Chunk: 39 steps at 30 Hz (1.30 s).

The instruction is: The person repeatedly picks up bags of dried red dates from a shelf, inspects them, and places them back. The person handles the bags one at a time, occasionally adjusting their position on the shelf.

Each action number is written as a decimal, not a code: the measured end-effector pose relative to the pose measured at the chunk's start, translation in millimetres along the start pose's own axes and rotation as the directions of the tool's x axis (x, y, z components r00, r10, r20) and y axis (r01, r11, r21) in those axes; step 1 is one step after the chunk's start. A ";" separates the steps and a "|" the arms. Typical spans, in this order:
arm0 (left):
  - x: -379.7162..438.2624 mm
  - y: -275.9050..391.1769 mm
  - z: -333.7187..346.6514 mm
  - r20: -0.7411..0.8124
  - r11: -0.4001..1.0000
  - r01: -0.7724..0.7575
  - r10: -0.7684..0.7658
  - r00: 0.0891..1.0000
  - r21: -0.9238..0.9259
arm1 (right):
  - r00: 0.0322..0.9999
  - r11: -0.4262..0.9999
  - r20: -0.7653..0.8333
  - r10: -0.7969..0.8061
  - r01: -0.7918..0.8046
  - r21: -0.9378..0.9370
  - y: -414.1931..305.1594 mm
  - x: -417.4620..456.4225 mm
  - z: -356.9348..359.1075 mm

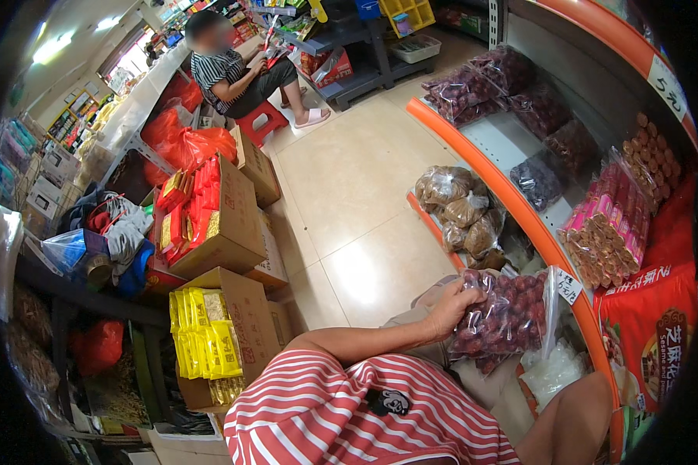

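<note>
My left hand grips the left upper edge of a clear zip-top plastic bag of dried red dates, its fingers bent over the film. The bag hangs tilted in front of the lower shelf, its zip edge towards the right. My right hand is not in view; only part of the right arm shows at the bottom right. Beside the bag is the orange shelf edge with a handwritten price card. Below the bag lies a clear plastic bag with whitish contents.
Shelves hold more bagged dates, pink-wrapped packs and brown bagged goods. Cartons of red packets and yellow packets stand at left. A person sits on a red stool farther up the tiled aisle.
</note>
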State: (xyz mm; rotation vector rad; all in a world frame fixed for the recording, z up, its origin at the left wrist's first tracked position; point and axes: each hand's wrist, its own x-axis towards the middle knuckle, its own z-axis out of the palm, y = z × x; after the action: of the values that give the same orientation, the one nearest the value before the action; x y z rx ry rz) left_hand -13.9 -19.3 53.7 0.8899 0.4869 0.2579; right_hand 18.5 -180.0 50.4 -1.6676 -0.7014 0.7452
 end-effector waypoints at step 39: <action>1.4 -3.0 0.2 -0.032 0.999 -0.024 0.023 0.999 -0.022 | 0.999 0.999 0.039 -0.025 0.024 0.026 -30.2 1.5 -0.1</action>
State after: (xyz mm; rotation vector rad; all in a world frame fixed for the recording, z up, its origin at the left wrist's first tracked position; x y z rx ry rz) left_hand -12.6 -20.6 51.0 0.8708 0.5024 0.2989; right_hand 17.5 -172.8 79.8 -1.6221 -0.7365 0.7686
